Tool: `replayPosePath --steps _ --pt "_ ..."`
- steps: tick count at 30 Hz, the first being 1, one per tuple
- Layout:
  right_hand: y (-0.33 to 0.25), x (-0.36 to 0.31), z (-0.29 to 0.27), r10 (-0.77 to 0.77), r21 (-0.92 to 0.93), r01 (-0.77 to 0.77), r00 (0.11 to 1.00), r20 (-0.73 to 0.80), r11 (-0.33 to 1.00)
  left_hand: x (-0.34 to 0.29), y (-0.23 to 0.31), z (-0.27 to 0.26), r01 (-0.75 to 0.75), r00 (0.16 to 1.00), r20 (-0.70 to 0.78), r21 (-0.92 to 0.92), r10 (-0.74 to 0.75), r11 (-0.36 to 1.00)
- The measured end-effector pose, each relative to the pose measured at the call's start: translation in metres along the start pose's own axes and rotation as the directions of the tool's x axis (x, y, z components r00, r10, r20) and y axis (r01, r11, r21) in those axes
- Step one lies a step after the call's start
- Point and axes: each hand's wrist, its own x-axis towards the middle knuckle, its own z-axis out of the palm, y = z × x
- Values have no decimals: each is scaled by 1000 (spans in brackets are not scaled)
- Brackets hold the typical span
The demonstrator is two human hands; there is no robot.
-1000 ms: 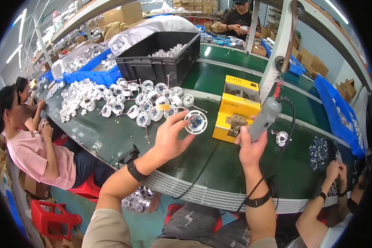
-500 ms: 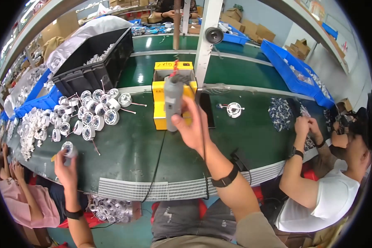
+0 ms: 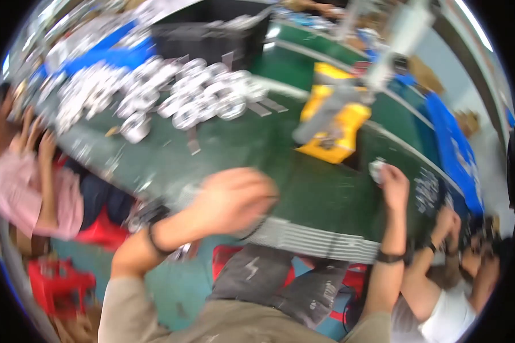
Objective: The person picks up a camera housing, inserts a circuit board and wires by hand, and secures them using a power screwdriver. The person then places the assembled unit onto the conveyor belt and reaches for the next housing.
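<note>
The picture is smeared by motion. My right hand is at the right of the green table, fingers pinched on a small white round part. My left hand is over the table's near side, bent at the wrist; its fingers are too blurred to read and no object shows in it. A grey electric screwdriver hangs tilted in front of a yellow box, with neither hand on it. One white round housing sits apart at the left, near a heap of similar housings.
A black crate stands behind the heap, beside a blue bin. Another blue bin is at the far right. A white grille strip edges the table. Co-workers sit on both sides; a red stool is at lower left.
The view has swung left and tilted. My right hand has let go of the screwdriver and taken the white round part. My left hand has left its housing on the table and moved right.
</note>
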Motion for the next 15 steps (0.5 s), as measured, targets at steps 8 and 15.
replayPosePath --steps 8,15 --pt "-70 -113 54 76 854 -176 984 160 489 91 38 111 175 962 248 -234 -115 956" --pt "-48 -90 40 -344 683 63 895 284 727 95 -10 84 266 924 376 -497 -71 826"
